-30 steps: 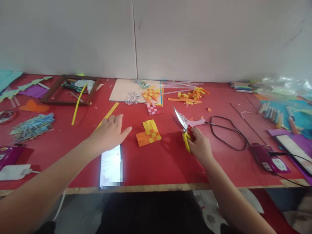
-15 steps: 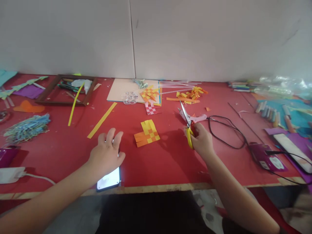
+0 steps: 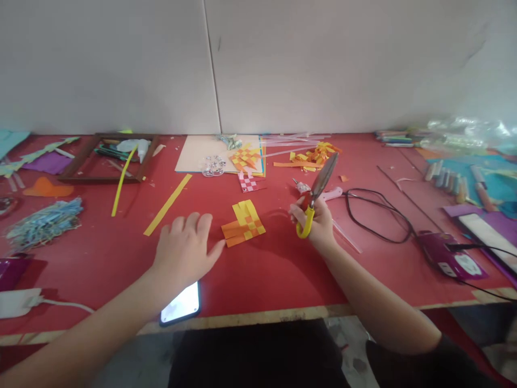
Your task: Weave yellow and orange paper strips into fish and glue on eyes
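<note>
My right hand [image 3: 317, 223] is closed around the yellow and red handles of a pair of scissors [image 3: 323, 178], whose blades point up and away, toward the wall. Fingers apart, my left hand [image 3: 186, 245] is over the table with nothing in it. Its thumb tip is close to the left edge of a woven piece of orange and yellow paper strips [image 3: 246, 229]. Partly covered by my left hand and wrist lies a phone [image 3: 181, 307] with a lit screen. A loose yellow paper strip [image 3: 167, 205] lies just beyond my left fingers.
A pink glue gun [image 3: 333, 194] with a black cord lies behind my right hand. A brown frame [image 3: 67, 173], a bundle of blue yarn [image 3: 44, 221] and a white adapter [image 3: 20, 303] are at left. A purple box [image 3: 450, 256] sits at right. Woven scraps lie along the wall.
My right hand has turned the scissors, so the blades now point up and to the right. My left hand has shifted right, bringing its thumb close to the woven paper.
</note>
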Available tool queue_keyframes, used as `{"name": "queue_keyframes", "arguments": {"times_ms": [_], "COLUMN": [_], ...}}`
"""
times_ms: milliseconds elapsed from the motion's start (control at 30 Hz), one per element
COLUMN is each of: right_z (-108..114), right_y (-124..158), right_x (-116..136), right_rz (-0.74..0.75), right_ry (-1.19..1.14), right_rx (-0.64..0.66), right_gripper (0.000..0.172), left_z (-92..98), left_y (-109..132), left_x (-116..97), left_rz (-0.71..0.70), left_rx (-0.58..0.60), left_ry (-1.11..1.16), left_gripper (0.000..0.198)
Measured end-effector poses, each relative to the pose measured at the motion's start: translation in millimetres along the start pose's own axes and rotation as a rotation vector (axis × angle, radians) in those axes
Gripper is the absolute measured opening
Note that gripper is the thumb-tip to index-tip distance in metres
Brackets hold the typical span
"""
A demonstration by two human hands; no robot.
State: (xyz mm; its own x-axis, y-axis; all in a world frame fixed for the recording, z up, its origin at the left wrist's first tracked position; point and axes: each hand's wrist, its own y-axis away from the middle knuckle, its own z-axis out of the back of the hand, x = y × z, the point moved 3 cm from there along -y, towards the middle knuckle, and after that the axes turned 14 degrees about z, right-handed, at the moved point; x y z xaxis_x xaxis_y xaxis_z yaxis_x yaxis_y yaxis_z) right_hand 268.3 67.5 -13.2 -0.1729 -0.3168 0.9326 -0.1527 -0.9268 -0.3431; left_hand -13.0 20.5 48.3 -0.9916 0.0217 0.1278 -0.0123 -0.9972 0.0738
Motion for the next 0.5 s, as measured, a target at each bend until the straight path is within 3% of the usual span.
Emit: {"name": "queue_keyframes", "arguments": {"times_ms": [67, 167, 333, 500], "right_z": [-2.0, -3.4, -4.0, -16.0], "right_y": [0.9, 1.9, -3.1, -19.0], "right_x": [-1.4, -3.5, -3.2, -6.8], "right_rz": [-0.027, -0.066, -0.113, -0.163], "right_ry": [-0.042, -0.074, -0.065, -0.001], "right_rx": [0.008, 0.008, 0.027, 0.139], "right_gripper": [0.038, 0.041, 0.045, 0.048], "left_z": [6.7, 3.6, -15.2, -20.1], "left_y": [-13.5, -32.0, -47.5, -54.7], "left_x": [-15.3, -36.7, -45.5, -44.2], "left_rz": [0.016, 0.036, 0.001, -0.081], "left_rx": [0.033, 0.118, 0.229, 0.269], "left_ry": [0.128, 0.21, 0.345, 0.538], "left_gripper": [0.064, 0.07, 0.058, 0.041]}}
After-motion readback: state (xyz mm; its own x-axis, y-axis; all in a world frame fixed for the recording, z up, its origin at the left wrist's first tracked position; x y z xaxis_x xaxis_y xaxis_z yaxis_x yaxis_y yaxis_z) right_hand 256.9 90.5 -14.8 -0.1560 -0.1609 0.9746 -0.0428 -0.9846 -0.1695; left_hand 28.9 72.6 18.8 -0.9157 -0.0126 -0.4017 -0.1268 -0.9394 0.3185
